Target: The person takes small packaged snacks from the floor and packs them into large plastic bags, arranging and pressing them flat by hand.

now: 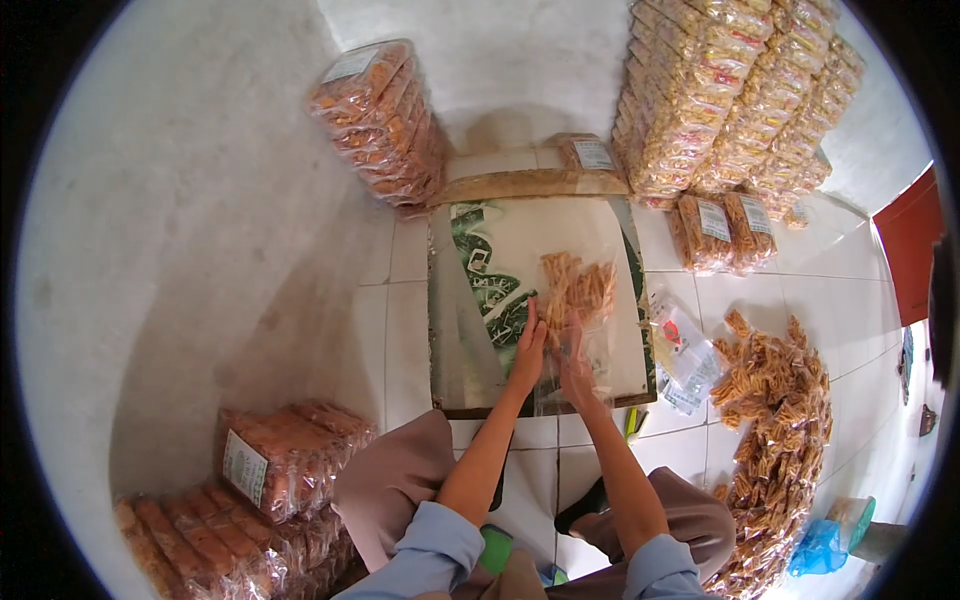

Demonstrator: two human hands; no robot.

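Observation:
A clear plastic bag partly filled with golden-brown twisted snack sticks lies on a low board-topped table. My left hand is at the bag's left side, fingers pointing away from me and holding its edge. At the bag's lower middle, my right hand grips the bag beside the snacks. Its fingers are partly covered by shiny plastic, and I cannot tell whether they are inside the bag.
Loose snack sticks form a large heap on the tiled floor at right, near printed plastic packets. Two labelled packs lie behind. Tall stacks of packed snacks stand back right; brown packs back left, others front left.

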